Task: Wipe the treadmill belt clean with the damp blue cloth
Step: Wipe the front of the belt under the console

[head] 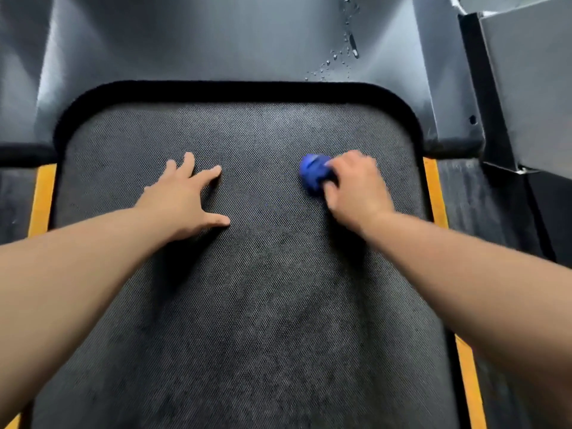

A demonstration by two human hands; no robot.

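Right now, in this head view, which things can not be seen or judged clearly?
Head view only:
blue cloth: mostly hidden inside the right hand and blurred; its dampness cannot be judged.
treadmill belt: near end cut off by the bottom edge; the forearms and left hand cover parts.
specks on the grey cover: too small to identify.

Left forearm [93, 274]: bare, wrist to frame edge.
Right forearm [464, 258]: bare — same extent.
Left hand [182, 199], right hand [356, 187]: bare.
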